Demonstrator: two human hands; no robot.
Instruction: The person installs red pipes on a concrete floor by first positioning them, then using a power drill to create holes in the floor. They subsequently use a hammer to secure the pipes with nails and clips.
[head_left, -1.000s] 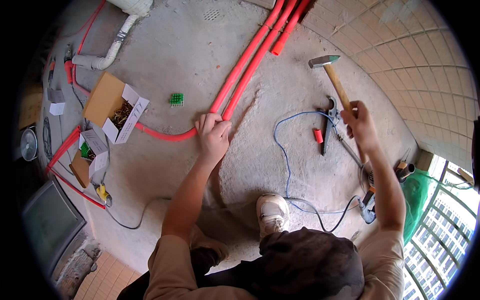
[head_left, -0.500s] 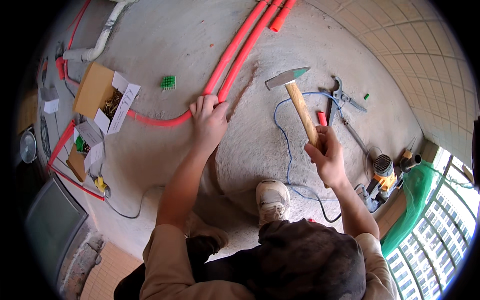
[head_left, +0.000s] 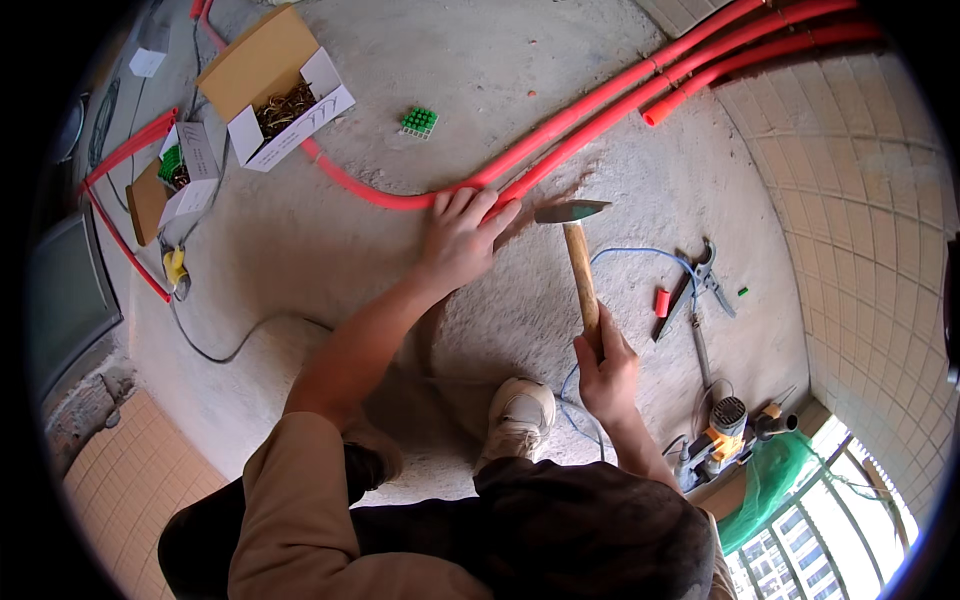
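My right hand (head_left: 610,370) is closed round the wooden handle of a hammer (head_left: 580,265). Its metal head, drawn out to a thin edge at one end, is raised over the rough concrete right of the pipes. At the middle, my left hand (head_left: 462,240) grips a red pipe (head_left: 580,130), fingers curled over it near the lower end of the straight run. Beside this, a second red pipe (head_left: 380,198) bends away left toward an open cardboard box. My left fingers cover part of both pipes, so where the held one ends is hidden.
An open box of brass-coloured fasteners (head_left: 285,108) and a smaller box (head_left: 190,165) stand left. Green plastic pieces (head_left: 420,121) lie beyond the pipes. Right are a pipe cutter (head_left: 690,290), a short red pipe piece (head_left: 662,302), a blue cord (head_left: 630,250) and a power drill (head_left: 725,435).
The view has turned, so the pipes now slant further right. The hammer has come nearer my left hand, its handle more upright. My left hand stays on the pipe.
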